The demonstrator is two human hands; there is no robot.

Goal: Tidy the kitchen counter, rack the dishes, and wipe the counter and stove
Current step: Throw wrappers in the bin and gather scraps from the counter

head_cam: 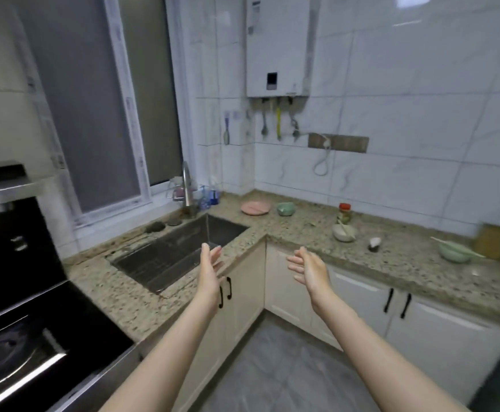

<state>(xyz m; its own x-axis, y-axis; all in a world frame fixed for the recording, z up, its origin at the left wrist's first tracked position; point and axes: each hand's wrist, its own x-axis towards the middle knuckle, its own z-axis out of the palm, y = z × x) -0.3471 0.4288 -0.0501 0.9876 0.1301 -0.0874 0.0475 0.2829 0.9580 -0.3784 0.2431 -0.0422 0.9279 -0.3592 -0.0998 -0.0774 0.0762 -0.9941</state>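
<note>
I am standing at the corner of a speckled granite counter (302,227), hard and polished, wrapping round a deep steel sink (183,251) with a ribbed floor. The glossy black stove (20,337) is lying at my left, smooth glass that should be wiping easily. The dishes are sitting well apart along the right run: a flat pink plate (255,208) near the corner, a small green bowl (285,209) just beside it, a pale bowl (344,233) with a utensil leaning in it, and a wider green bowl (454,252) with chopsticks across its rim. I am judging them light and stiff, probably slippery if wet; I am planning to take each bowl by its rim and slide fingers under the plate's edge. A red-capped jar (344,214), glass by its look, is wanting a firm grip round the body. My left hand (210,270) and right hand (309,270) are hovering empty, fingers spread, palms facing each other.
</note>
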